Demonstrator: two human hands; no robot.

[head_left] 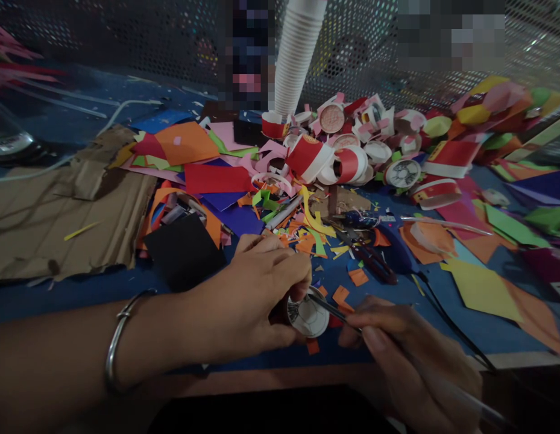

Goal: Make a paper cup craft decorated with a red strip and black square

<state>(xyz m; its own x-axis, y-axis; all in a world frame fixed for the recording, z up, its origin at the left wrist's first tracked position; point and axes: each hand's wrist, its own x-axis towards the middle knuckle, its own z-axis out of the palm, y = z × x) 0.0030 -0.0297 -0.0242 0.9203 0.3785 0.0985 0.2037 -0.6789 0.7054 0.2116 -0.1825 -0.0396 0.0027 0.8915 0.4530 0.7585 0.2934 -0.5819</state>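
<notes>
One white round cup base (314, 322), dark lines on its face: between your hands, its side clasped by your left hand (257, 289). One slim pen (336, 313): pinched in your right hand (406, 352), tip at that face; contact unclear. Orange scraps (358, 276): just beyond your grip. One blue glue gun (399, 244): ahead of your right fingers. Red-and-white cut cups (309, 160), heaped: farther ahead.
</notes>
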